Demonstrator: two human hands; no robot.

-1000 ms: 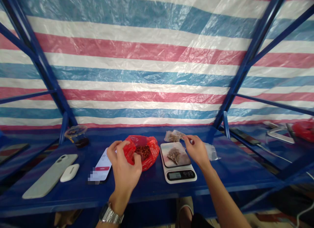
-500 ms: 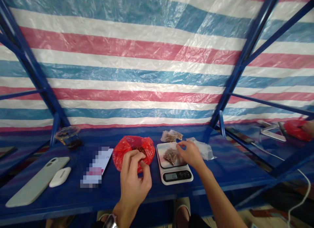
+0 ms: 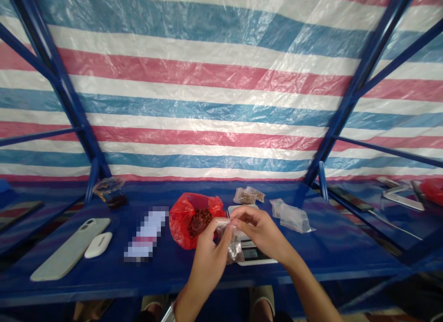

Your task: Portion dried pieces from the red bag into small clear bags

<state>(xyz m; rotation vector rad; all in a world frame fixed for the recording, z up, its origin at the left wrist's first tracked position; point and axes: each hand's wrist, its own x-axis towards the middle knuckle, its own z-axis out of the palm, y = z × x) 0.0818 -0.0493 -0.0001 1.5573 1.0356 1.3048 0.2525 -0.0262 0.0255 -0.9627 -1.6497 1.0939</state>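
Observation:
My left hand (image 3: 212, 250) and my right hand (image 3: 258, 229) meet in front of me, both pinching the top edge of a small clear plastic bag (image 3: 235, 250). Its lower part hangs below my fingers, and some dark contents show through. Behind the hands, partly covered by them, lies a white digital scale (image 3: 258, 261) with its display facing me. Left of it sits an open red plastic bag (image 3: 182, 223) with brown dried bits inside. A small clear cup (image 3: 199, 224) rests on those bits.
Filled small bags (image 3: 248, 195) lie behind the scale, and flat clear bags (image 3: 294, 218) lie to its right. On the left are a phone (image 3: 67, 253), a white earbud case (image 3: 98, 245), a blurred-out screen (image 3: 147, 234) and a plastic cup (image 3: 110, 193). Blue metal bars (image 3: 341, 114) frame both sides.
The small bag has come off the scale into both hands. My left hand has left the red bag and joined my right hand. The view has shifted slightly.

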